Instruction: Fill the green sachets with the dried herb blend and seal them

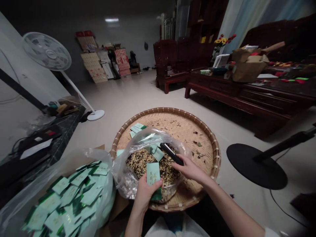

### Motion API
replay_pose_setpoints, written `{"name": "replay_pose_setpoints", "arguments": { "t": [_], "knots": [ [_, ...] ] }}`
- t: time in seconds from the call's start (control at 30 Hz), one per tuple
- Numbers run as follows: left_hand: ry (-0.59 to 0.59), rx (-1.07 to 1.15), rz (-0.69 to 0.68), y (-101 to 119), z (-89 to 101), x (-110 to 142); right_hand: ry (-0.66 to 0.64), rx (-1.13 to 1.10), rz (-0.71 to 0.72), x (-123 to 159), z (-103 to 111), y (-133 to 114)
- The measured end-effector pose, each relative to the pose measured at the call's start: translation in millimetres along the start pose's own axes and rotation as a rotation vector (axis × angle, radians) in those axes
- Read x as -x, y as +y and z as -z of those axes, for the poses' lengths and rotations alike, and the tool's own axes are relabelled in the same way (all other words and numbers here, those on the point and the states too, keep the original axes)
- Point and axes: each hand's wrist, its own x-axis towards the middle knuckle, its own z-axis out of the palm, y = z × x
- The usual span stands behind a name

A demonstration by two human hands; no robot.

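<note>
My left hand [146, 188] pinches a pale green packet [153, 172] with gold lettering, held upright above an open clear plastic bag [120, 177]. In my right hand [189, 168] is a slim black handheld tool [172, 154], its far end pointing up and left over the bag. Inside the bag lies a loose mix of dark and pale dried bits [140, 161], with a few green packets [157, 153] on top. The bag rests on a round woven bamboo tray [216, 154]. More packets [136, 129] lie at the tray's far left.
To the left stands a large plastic bag [105, 197] full of green packets [66, 197]. Dark scraps [197, 144] are scattered on the tray's right side. A white fan [96, 115], a black round stand base [256, 166] and a wooden low table [237, 95] surround the tray.
</note>
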Motion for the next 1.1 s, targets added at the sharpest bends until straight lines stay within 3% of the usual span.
{"name": "replay_pose_setpoints", "arguments": {
  "t": [0.1, 0.23, 0.53, 0.67, 0.77, 0.93, 1.1],
  "knots": [
    [0.009, -0.019, 0.012, -1.8, -4.1, 1.0, -0.039, -0.109, 0.019, 4.4, -12.9, -6.8],
    [0.022, 0.007, 0.082, 0.0, -4.9, 5.0, -0.076, -0.078, 0.187, 3.7, -21.7, -7.0],
    [-0.049, 0.015, 0.136, 4.5, 2.7, 7.7, -0.291, 0.263, 0.268, 16.4, 21.0, -21.9],
    [-0.081, -0.009, 0.135, 4.9, 0.5, 6.4, -0.264, 0.447, 0.244, 17.5, 31.7, -31.7],
    [-0.094, -0.015, 0.13, 5.3, 0.2, 6.2, -0.238, 0.491, 0.227, 17.1, 33.4, -34.3],
    [-0.104, -0.008, 0.132, 3.3, 0.7, 5.3, -0.343, 0.476, 0.293, 19.6, 26.8, -36.7],
    [-0.119, -0.073, 0.138, 3.6, 0.0, 5.4, -0.307, 0.497, 0.303, 19.4, 18.6, -33.8]
  ]
}}
